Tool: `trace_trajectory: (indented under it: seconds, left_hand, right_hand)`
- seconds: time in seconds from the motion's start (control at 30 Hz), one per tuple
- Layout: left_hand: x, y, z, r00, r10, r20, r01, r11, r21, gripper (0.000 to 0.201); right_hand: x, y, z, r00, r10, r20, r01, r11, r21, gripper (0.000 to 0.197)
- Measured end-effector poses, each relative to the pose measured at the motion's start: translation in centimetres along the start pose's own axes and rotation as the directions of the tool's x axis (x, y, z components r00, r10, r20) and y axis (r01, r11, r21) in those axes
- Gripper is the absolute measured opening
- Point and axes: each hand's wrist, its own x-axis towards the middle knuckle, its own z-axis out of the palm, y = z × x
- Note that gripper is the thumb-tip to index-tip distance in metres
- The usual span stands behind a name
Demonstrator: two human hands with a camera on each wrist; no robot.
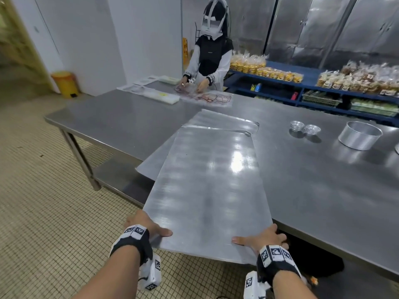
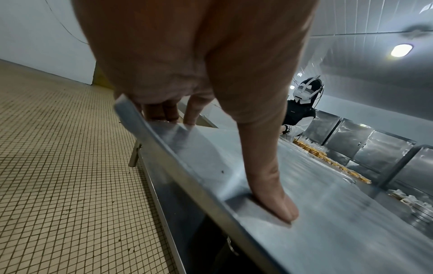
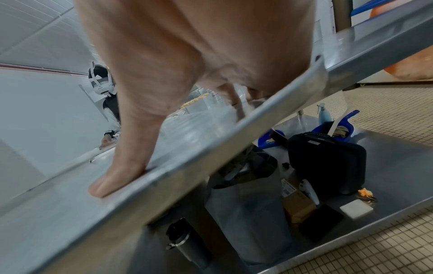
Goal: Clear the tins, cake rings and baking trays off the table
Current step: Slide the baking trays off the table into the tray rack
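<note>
Gripping the top baking tray [image 1: 207, 186] at both near corners, left hand [image 1: 144, 225] and right hand [image 1: 263, 237] pinching its rim, to lift it level off the worktop [image 1: 323, 190].

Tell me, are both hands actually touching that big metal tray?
Touching. The head view shows the left hand and right hand gripping the baking tray at its near corners; each wrist view shows a thumb pressed flat on top.
</note>
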Motion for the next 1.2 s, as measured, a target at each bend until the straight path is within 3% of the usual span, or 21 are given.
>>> trace_trajectory:
  seconds: [0.27, 0.6, 0.83, 1.2]
  left_hand:
    - [7.2, 2.5, -2.7, 0.998, 0.052, -0.025, -0.049, 0.990, 0.136, 0.131]
    - [14.9, 6.5, -7.1, 0.994, 0.107, 0.011, -0.108, 0.976, 0.191, 0.116]
    - [21.4, 8.7, -9.7, 0.983, 0.181, 0.016, -0.180, 0.959, 0.220, 0.117]
    - [28.9, 10.4, -10.1, 0.958, 0.277, 0.074, -0.286, 0.909, 0.302, 0.104]
  right_hand:
    - [0.4, -5.8, 0.9, 0.999, 0.022, -0.033, -0.022, 1.000, 0.023, 0.153]
    - [0.5, -13.1, 2.8, 0.989, 0.145, -0.021, -0.143, 0.988, 0.065, 0.160]
    - [0.6, -18.5, 5.0, 0.975, 0.218, -0.048, -0.213, 0.973, 0.089, 0.157]
    - [2.1, -23.2, 7.8, 0.959, 0.274, -0.079, -0.260, 0.954, 0.148, 0.157]
